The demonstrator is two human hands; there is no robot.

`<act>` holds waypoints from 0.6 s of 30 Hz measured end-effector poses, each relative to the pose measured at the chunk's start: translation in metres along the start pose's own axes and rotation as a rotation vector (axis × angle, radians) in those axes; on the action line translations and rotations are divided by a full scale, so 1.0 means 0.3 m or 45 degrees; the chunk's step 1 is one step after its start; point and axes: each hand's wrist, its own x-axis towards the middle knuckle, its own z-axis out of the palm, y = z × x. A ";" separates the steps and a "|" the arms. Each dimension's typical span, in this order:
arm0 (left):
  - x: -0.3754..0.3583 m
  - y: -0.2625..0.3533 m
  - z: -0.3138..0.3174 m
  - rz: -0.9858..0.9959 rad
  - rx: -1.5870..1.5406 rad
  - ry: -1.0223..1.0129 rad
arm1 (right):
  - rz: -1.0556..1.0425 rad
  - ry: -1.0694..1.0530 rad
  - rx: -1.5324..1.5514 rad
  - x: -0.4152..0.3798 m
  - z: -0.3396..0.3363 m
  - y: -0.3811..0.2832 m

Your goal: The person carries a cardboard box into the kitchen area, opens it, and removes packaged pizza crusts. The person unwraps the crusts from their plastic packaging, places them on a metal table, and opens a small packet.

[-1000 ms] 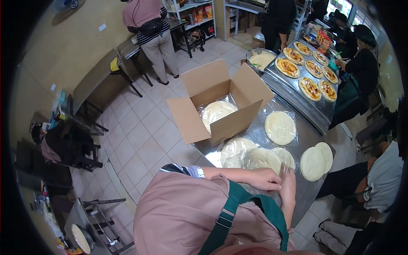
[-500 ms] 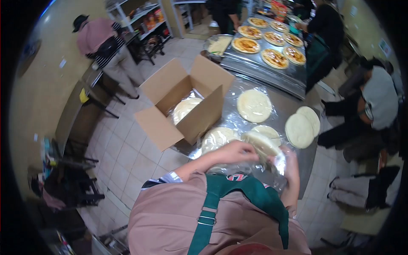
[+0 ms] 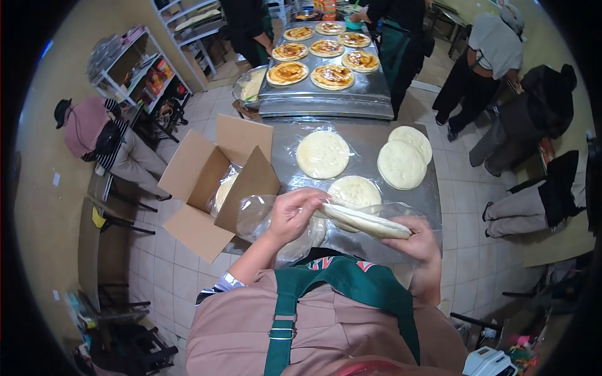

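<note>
We observe both hands at the near side of the metal bench (image 3: 427, 207), raised just above it. The left hand (image 3: 293, 216) is closed in a narrow pinch, thumb against fingers, at the left end of a pale flatbread (image 3: 365, 220). The right hand (image 3: 417, 238) grips the opposite end, its fingers beneath the edge. We see the held flatbread nearly edge-on, tilted down toward the right hand; we cannot tell how many layers it has. Clear plastic (image 3: 253, 213) spreads out beside the left hand, and more shows near the right; we cannot tell whether it encloses the bread.

Directly behind the held piece, we note another flatbread (image 3: 355, 189) lying flat, partly covered by it. Farther back lies a round one (image 3: 323, 155) with plastic around it. To the right we record two bare flatbreads, the front one (image 3: 401, 165) overlapping the rear one (image 3: 417, 139).

On the left stands an open cardboard box (image 3: 254, 187), flaps spread, with wrapped bread (image 3: 224, 192) inside. Beyond the bench we count eight sauced rounds (image 3: 332, 77) on a second metal surface (image 3: 364, 103).
</note>
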 end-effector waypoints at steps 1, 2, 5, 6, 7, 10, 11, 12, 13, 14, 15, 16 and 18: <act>0.009 0.007 -0.005 0.164 0.183 0.065 | 0.004 0.019 0.004 -0.022 -0.014 0.080; 0.008 0.014 -0.013 0.162 0.178 0.049 | -0.014 0.105 0.263 -0.050 -0.031 0.189; 0.003 0.035 -0.054 -0.159 0.030 0.315 | -0.153 0.424 0.997 -0.073 -0.013 0.296; 0.004 0.042 -0.057 -0.159 0.025 0.310 | -0.283 0.647 1.469 -0.074 -0.008 0.318; 0.002 0.050 -0.056 -0.233 -0.083 0.387 | -0.385 0.663 1.501 -0.078 -0.007 0.361; 0.015 0.083 -0.086 -0.372 -0.260 0.785 | -0.404 0.804 1.795 -0.086 -0.016 0.423; 0.011 0.072 -0.136 -0.348 -0.188 0.833 | -0.407 0.811 1.793 -0.091 -0.022 0.443; 0.001 0.079 -0.188 -0.295 -0.138 0.809 | -0.359 0.903 1.747 -0.101 -0.033 0.469; -0.014 0.083 -0.228 -0.202 -0.204 0.844 | -0.313 0.992 1.698 -0.106 -0.048 0.501; -0.031 0.100 -0.250 -0.104 -0.343 0.830 | -0.314 0.996 1.695 -0.113 -0.051 0.536; -0.038 0.134 -0.268 -0.004 -0.480 0.813 | -0.193 1.113 1.711 -0.118 -0.047 0.588; -0.061 0.145 -0.312 0.073 -0.384 0.759 | -0.066 1.228 1.723 -0.129 -0.043 0.663; -0.099 0.177 -0.376 0.155 -0.291 0.709 | 0.708 1.453 1.880 -0.190 -0.021 0.959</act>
